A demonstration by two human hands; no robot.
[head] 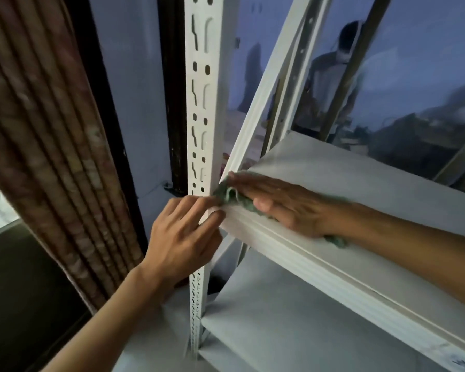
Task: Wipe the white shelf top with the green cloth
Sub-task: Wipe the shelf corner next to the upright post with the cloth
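Observation:
The white shelf top [360, 178] runs from the centre to the right edge of the head view. My right hand [282, 202] lies flat on the green cloth [230, 196], pressing it onto the shelf's near left corner. Most of the cloth is hidden under the palm; a bunched part shows by the fingertips and a scrap [337, 241] sticks out at the wrist. My left hand [183, 237] grips the slotted white upright post [202, 108] at the shelf's front left corner, its fingertips touching the cloth's edge.
A lower white shelf [279, 312] sits under the top one. A brown pleated curtain [51, 146] hangs at the left. Behind the rack is a window [414, 63] with a person's reflection. A white diagonal brace [266, 84] rises from the corner.

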